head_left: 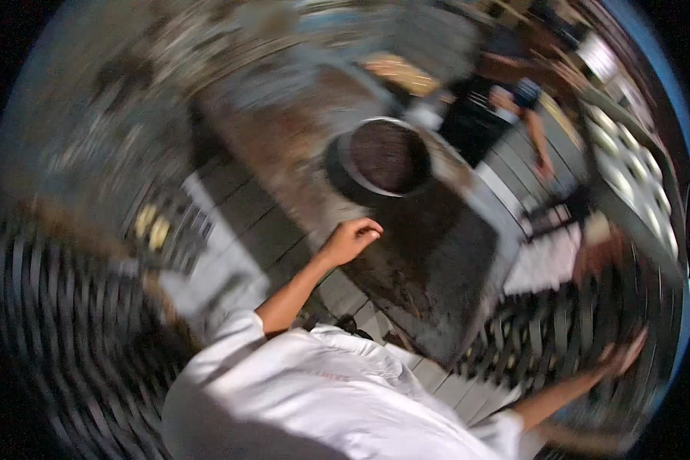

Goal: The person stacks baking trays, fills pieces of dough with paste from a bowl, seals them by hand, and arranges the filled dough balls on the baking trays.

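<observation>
A round dark pot (345,172) with a pale rim stands on a worn, stained table (284,161), and something dark brown fills it. Just below the pot, over the table's near edge, my left hand (354,239) hangs with its fingers curled in a loose bend; whether anything is in them is too small to tell. My right hand (622,354) reaches out at the far right, fingers stretched, beside stacked dark slatted racks (544,337). Motion blurs it, and it holds nothing that I can see.
More dark racks (92,337) fill the lower left, near a dark tray with yellowish pieces (153,228). Another person's arm (538,138) shows beyond the table. At the right stands a tray of round pale items (629,176). A pink cloth (544,261) lies nearby.
</observation>
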### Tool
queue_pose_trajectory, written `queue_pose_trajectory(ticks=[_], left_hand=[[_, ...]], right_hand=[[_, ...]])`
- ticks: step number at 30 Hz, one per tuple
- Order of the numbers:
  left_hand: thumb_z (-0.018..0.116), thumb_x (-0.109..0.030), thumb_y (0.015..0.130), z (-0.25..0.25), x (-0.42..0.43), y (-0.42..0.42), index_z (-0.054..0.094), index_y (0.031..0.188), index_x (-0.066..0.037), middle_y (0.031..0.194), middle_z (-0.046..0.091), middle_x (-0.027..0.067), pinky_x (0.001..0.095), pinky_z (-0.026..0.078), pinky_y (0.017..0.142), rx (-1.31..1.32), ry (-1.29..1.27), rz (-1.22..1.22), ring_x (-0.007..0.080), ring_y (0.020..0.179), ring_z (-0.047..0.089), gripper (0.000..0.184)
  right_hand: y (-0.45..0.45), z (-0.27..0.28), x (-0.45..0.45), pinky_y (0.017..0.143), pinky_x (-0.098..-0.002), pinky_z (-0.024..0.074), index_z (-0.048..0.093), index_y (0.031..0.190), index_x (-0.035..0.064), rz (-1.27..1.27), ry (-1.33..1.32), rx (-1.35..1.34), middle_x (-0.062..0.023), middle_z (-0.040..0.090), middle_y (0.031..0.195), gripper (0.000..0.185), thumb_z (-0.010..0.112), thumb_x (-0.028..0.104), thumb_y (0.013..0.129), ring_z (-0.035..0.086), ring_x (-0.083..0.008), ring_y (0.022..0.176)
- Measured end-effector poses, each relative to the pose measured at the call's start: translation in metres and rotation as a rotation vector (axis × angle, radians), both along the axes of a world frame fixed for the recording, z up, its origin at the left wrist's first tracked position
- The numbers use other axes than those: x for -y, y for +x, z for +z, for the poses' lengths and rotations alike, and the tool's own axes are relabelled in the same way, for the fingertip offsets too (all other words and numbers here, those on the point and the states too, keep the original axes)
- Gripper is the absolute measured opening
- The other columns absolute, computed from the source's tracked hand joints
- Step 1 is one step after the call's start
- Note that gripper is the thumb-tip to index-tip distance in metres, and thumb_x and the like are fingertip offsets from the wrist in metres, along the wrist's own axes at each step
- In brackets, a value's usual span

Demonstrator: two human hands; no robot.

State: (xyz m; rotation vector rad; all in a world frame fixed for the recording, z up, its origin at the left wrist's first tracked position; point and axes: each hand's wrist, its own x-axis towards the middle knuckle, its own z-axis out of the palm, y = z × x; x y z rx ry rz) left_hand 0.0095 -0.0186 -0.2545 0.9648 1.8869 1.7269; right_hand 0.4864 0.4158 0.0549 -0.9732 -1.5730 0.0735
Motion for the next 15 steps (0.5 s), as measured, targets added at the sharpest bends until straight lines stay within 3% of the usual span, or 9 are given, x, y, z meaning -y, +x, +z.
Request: queue_pose_trajectory(ticks=[1,2,5,6,8,9,12,13,15], left_hand=[[0.064,-0.021,0.099,-0.031,0.009,0.01,0.069,0.111,-0.002,0.105,0.071,0.0068,0.0347,0.051,0.091,0.071,-0.026,0.079,0.0166,0.101,0.065,0.023],[0.064,-0.021,0.099,-0.064,0.016,0.026,0.069,0.111,-0.002,0.106,0.071,0.0072,0.0347,0.051,0.091,0.148,-0.046,0.152,0.017,0.101,0.065,0.023],[0.06,-0.016,0.099,-0.175,0.1,0.082,0.07,0.109,-0.003,0.097,0.073,0.0091,0.0375,0.055,0.083,0.165,-0.377,0.363,0.0168,0.094,0.067,0.019],[0.067,-0.014,0.09,-0.17,0.128,0.118,0.069,0.089,0.001,0.084,0.07,0.0131,0.0362,0.051,0.07,0.306,-0.397,0.582,0.0186,0.082,0.067,0.015],[0.071,-0.017,0.085,-0.34,0.224,0.202,0.072,0.084,-0.004,0.09,0.074,0.0139,0.0391,0.053,0.066,0.452,-0.26,0.686,0.025,0.077,0.07,0.013],[0.071,-0.017,0.085,-0.355,0.244,0.247,0.072,0.087,-0.004,0.091,0.074,0.0131,0.039,0.053,0.066,0.563,-0.318,0.777,0.0244,0.077,0.07,0.014],[0.071,-0.019,0.086,-0.361,0.284,0.377,0.071,0.096,-0.005,0.093,0.075,0.0106,0.0386,0.054,0.067,0.935,-0.339,1.038,0.0228,0.079,0.071,0.017],[0.071,-0.019,0.086,-0.371,0.291,0.415,0.071,0.099,-0.005,0.094,0.075,0.0097,0.0384,0.055,0.067,1.057,-0.242,1.083,0.0222,0.079,0.071,0.019],[0.07,-0.02,0.086,-0.393,0.299,0.474,0.071,0.104,-0.006,0.095,0.075,0.0081,0.0382,0.055,0.067,1.309,0.107,1.12,0.0211,0.08,0.071,0.023]], right_hand=[[0.054,-0.064,-0.056,0.105,-0.0483,0.0477,0.051,0.146,0.0007,-0.347,0.546,0.679,-0.0184,0.06,0.138,0.052,0.042,0.032,0.105,0.057,-0.0341,0.125],[0.039,-0.138,-0.068,0.103,-0.047,0.0484,0.053,0.143,0.0014,-0.196,0.493,0.661,-0.0176,0.061,0.136,0.05,0.044,0.032,0.105,0.058,-0.0329,0.122],[-0.081,-0.415,0.02,0.098,-0.043,0.0506,0.059,0.136,0.0035,0.657,-0.872,0.35,-0.015,0.065,0.129,0.043,0.052,0.03,0.103,0.063,-0.0293,0.113],[-0.115,-0.475,0.075,0.096,-0.0417,0.0513,0.061,0.134,0.0042,0.845,-1.334,0.263,-0.0141,0.066,0.127,0.041,0.054,0.029,0.103,0.064,-0.0281,0.11],[-0.179,-0.513,0.18,0.093,-0.039,0.0528,0.064,0.129,0.0057,1.209,-1.733,0.422,-0.0124,0.069,0.122,0.036,0.059,0.028,0.102,0.067,-0.0258,0.104],[-0.204,-0.51,0.205,0.091,-0.0377,0.0535,0.066,0.127,0.0064,1.38,-1.75,0.612,-0.0115,0.07,0.12,0.034,0.062,0.028,0.101,0.068,-0.0246,0.101],[-0.286,-0.486,0.277,0.087,-0.0326,0.0509,0.066,0.127,0.0051,1.919,-1.023,1.418,-0.0122,0.072,0.112,0.034,0.067,0.022,0.097,0.067,-0.019,0.097],[-0.305,-0.498,0.279,0.087,-0.0326,0.0509,0.066,0.127,0.0051,1.931,-0.995,1.439,-0.0122,0.072,0.112,0.034,0.067,0.022,0.097,0.067,-0.019,0.097],[-0.348,-0.535,0.274,0.086,-0.0326,0.0515,0.064,0.127,0.003,2.064,-0.32,1.523,-0.0126,0.072,0.112,0.037,0.065,0.019,0.094,0.067,-0.0203,0.098]])
